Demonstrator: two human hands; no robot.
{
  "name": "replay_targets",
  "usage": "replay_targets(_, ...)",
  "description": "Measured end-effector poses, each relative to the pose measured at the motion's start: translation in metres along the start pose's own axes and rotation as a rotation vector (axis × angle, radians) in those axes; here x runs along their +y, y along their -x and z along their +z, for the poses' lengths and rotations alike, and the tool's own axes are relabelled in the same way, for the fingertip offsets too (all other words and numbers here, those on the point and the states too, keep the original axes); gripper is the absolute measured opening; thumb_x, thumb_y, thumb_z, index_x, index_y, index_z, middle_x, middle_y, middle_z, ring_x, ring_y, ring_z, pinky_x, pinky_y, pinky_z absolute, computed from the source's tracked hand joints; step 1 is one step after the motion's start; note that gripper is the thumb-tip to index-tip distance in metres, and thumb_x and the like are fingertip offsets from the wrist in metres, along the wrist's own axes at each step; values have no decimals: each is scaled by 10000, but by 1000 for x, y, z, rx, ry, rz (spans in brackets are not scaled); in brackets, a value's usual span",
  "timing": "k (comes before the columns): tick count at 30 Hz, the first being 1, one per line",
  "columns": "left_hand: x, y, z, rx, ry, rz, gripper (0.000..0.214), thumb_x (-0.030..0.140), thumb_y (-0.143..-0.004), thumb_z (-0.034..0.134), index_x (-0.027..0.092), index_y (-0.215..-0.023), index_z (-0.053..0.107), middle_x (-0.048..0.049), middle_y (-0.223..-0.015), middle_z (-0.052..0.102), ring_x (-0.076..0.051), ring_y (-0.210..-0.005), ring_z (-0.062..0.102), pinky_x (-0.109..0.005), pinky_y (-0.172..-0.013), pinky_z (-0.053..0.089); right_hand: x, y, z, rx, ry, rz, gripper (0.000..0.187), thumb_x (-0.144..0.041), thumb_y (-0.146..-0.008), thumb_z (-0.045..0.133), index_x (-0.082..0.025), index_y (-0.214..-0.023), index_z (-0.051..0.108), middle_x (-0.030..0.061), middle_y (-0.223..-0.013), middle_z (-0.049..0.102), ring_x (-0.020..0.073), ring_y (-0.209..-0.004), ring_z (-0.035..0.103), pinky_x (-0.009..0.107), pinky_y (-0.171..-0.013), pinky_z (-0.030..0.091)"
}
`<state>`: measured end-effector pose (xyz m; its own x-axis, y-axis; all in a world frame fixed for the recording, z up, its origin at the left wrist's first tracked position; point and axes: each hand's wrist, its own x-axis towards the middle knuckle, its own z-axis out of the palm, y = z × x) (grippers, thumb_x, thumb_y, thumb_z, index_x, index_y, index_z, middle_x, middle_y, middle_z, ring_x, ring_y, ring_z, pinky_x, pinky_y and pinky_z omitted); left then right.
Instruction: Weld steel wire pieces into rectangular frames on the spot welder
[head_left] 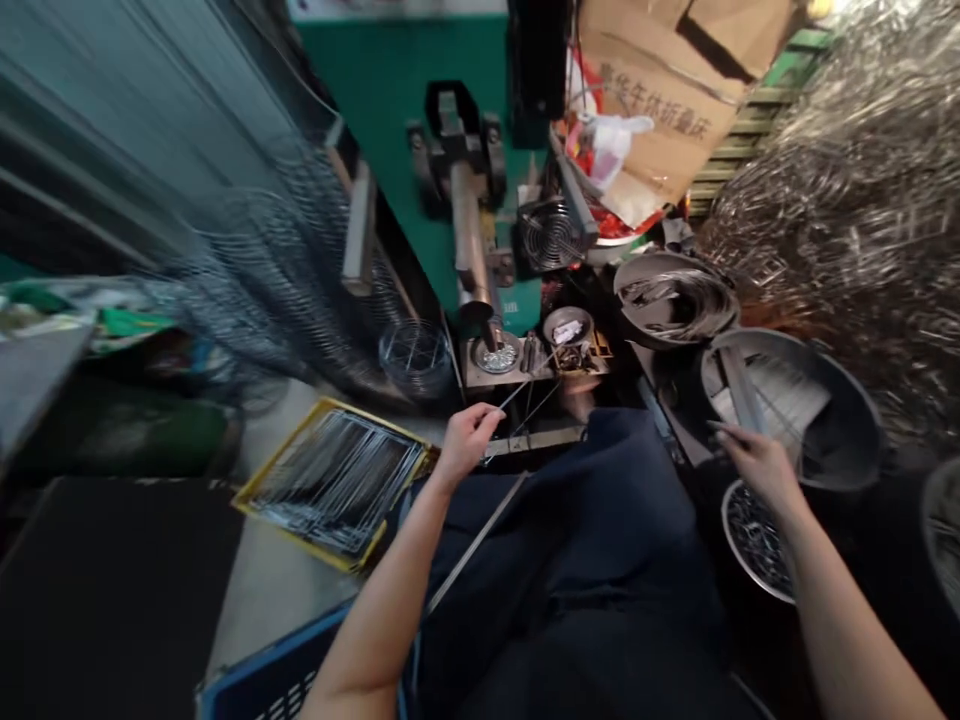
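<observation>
My left hand (469, 438) is closed in a pinch on thin metal wires (525, 392) that point toward the small press (480, 270) and its round die holding shiny bits (498, 357). My right hand (754, 460) reaches into a grey metal basin (840, 440) of thin metal rods (780, 395), fingers curled on a few rods. My dark trousers (600, 560) fill the lower middle, with a long rod (480, 540) lying across my lap.
A yellow-rimmed tray of finished wire pieces (337, 480) lies at left, a blue crate (277, 680) below it. Stacked wire racks (285, 270), a small fan (551, 235), a cardboard box (660, 90), a bowl of small parts (757, 545) and a heap of shiny wire (862, 220) surround me.
</observation>
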<state>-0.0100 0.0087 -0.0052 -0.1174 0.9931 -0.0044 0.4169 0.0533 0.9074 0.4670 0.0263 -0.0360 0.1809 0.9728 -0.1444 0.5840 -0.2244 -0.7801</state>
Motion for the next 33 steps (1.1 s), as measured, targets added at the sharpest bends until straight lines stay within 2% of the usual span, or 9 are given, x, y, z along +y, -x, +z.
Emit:
replay_targets(3, 4, 3, -2, -5, -44, 38, 321, 384, -883, 524, 130, -857, 718, -30, -720, 681, -155, -670, 578, -245, -635, 415, -81, -10, 64, -232, -370, -127, 454, -481, -807, 672, -168, -1136, 687, 95, -910, 720, 208, -772, 682, 359, -770, 563)
replay_targets(6, 9, -7, -1, -34, -199, 81, 327, 350, -907, 479, 134, -865, 720, -39, -734, 693, -154, -668, 587, -245, -641, 408, -138, -9, 133, -376, -468, -227, 331, -484, -820, 663, -185, -960, 700, 48, -789, 690, 169, -660, 656, 280, -599, 561)
replay_targets(9, 13, -37, 6, -82, -345, 105, 284, 283, -880, 497, 145, -776, 723, -45, -693, 685, -162, -656, 583, -256, -644, 386, -158, -1, 188, -370, -482, -226, 261, -459, -801, 665, -211, -877, 690, -21, -634, 599, 119, -477, 558, 205, -393, 458)
replay_targets(11, 12, -57, 14, -101, -383, 103, 258, 253, -850, 527, 154, -702, 715, -47, -639, 664, -171, -633, 573, -266, -637, 372, -159, 5, 210, -393, -556, -137, 247, -426, -753, 707, -201, -855, 699, -38, -598, 578, 106, -452, 543, 196, -388, 463)
replay_targets(13, 11, -68, 21, -107, -409, 99, 243, 237, -839, 536, 164, -687, 711, -52, -624, 658, -179, -630, 572, -271, -638, 367, -158, 8, 221, -436, -656, -23, 287, -398, -695, 756, -173, -867, 711, -19, -629, 622, 117, -508, 603, 208, -455, 518)
replay_targets(15, 9, -65, 23, -100, -416, 102, 233, 238, -848, 529, 174, -723, 715, -57, -649, 668, -183, -641, 580, -272, -648, 371, -156, 7, 224, -443, -721, 60, 346, -385, -643, 799, -145, -876, 710, 23, -688, 675, 138, -580, 662, 220, -522, 554)
replay_targets(20, 5, -20, 9, -37, -362, 120, 282, 282, -919, 457, 185, -826, 704, -39, -689, 667, -152, -620, 572, -248, -642, 379, -165, -5, 226, -405, -761, 122, 382, -459, -612, 821, -147, -745, 645, 48, -678, 686, 139, -559, 666, 194, -470, 529)
replay_targets(26, 5, 30, 0, 150, -126, 60, 287, 338, -932, 473, 164, -890, 697, -15, -645, 623, -135, -573, 538, -232, -582, 380, -204, 4, 239, -422, -820, 102, 396, -517, -650, 775, -166, -711, 604, 0, -606, 627, 80, -442, 549, 147, -360, 418)
replay_targets(33, 5, 48, -5, 240, -65, 40, 285, 348, -942, 474, 170, -912, 694, -21, -680, 646, -139, -583, 546, -240, -588, 396, -232, 22, 245, -446, -882, -4, 334, -469, -699, 760, -166, -699, 618, -16, -577, 586, 67, -425, 477, 167, -377, 389)
